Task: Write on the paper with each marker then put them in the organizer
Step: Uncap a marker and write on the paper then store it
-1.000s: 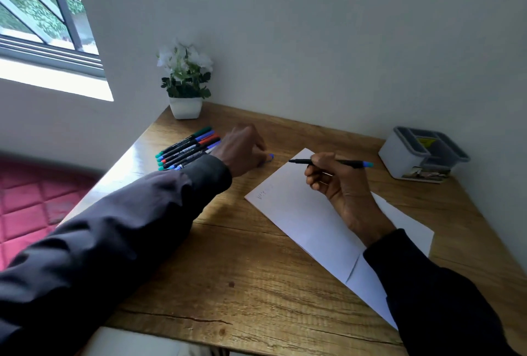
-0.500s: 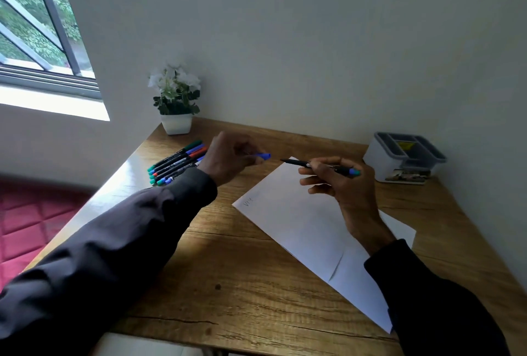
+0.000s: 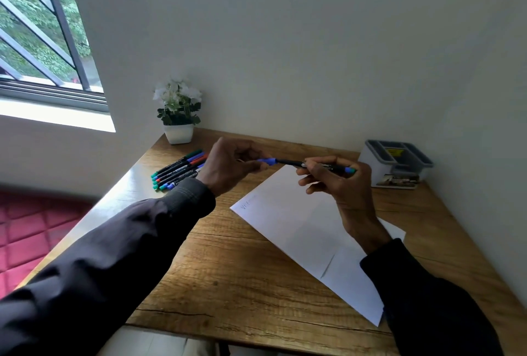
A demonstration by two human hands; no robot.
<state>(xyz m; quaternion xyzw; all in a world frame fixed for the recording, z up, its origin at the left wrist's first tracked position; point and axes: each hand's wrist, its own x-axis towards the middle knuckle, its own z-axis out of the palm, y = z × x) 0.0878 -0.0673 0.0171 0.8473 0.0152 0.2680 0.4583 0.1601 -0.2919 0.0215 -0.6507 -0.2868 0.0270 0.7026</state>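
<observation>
My right hand grips a black marker with a blue end, held level above the white paper. My left hand pinches the blue cap, which meets the marker's tip. A faint mark sits at the paper's left corner. Several more markers lie in a row on the desk, left of my left hand. The grey and white organizer stands at the back right, its compartments showing nothing inside.
A small white pot with white flowers stands in the back left corner of the wooden desk. A wall runs behind the desk and along its right side. A window is at the upper left, red padding below it.
My left hand lifted from the desk with the blue cap and moved right until the cap met the marker's tip. My right hand rose slightly with the marker. The camera tilted up.
</observation>
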